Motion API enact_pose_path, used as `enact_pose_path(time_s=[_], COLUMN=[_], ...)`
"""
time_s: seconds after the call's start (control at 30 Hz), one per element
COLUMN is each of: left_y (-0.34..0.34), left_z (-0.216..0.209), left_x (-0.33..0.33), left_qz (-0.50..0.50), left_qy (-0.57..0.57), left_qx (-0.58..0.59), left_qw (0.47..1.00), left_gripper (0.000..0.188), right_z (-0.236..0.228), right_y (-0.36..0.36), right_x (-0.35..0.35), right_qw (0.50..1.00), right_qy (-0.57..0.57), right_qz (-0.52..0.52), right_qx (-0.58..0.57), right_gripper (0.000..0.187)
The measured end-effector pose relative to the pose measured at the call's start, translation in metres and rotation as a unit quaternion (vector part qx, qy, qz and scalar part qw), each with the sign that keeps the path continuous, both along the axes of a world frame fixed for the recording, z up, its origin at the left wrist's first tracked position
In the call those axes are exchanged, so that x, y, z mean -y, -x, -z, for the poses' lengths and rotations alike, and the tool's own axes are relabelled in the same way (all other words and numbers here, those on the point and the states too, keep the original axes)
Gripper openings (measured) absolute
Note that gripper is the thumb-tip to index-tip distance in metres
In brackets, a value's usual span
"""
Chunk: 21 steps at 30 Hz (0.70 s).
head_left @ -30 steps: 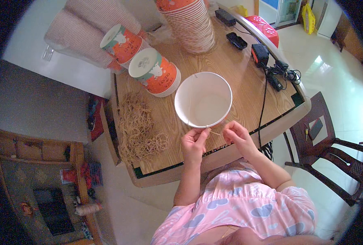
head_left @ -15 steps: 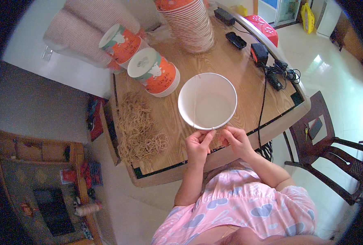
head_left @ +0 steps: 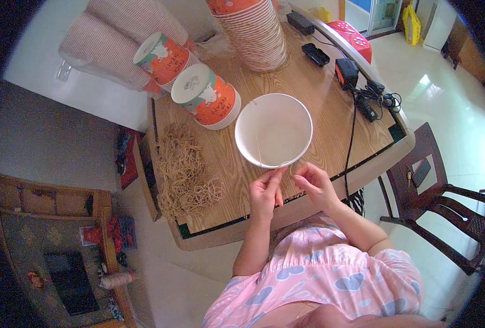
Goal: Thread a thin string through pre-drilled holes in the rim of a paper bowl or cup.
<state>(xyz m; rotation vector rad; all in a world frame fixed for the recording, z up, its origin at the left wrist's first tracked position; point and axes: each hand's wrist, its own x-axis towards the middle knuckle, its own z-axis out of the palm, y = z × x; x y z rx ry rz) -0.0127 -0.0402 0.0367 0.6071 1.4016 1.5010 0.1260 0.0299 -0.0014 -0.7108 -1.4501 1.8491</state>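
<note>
Probably light, the white bucket [head_left: 281, 134] should grip firmest at its rim [head_left: 311, 128]; the left hand [head_left: 264, 191] pinches limp-looking string [head_left: 259, 148] there; the right hand [head_left: 318, 188] curls, hold unclear.

Right of white bucket [head_left: 275, 128]: passable strip of tabletop [head_left: 325, 117] up to black cable [head_left: 351, 142]. Left: twine heap [head_left: 185, 177], upturned orange stack [head_left: 212, 104] obstruct. Beyond: tall bucket stack [head_left: 258, 41]. Front: left hand [head_left: 264, 192], right hand [head_left: 316, 187] fill approach. Mouth: cord [head_left: 258, 143] crosses left part.

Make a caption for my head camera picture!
Left hand and right hand beside a white-lined bucket, tangled brown string left of it.
</note>
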Motion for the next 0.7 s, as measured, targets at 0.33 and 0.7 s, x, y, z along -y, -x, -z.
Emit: enact_pose_path(time_s=[0.33, 0.7], left_y=[0.001, 0.0], left_z=[0.008, -0.007], left_x=[-0.002, -0.006], left_qz=[0.089, 0.076], left_qy=[0.013, 0.064], left_qx=[0.001, -0.016], left_qw=[0.996, 0.995], left_gripper=[0.033, 0.026], right_z=[-0.006, 0.01], right_y=[0.011, 0.011], right_x=[0.001, -0.003], right_qw=[0.994, 0.998], right_qy=[0.106, 0.027], right_qz=[-0.021, -0.06], right_qx=[-0.022, 0.005], right_gripper=[0.017, 0.016])
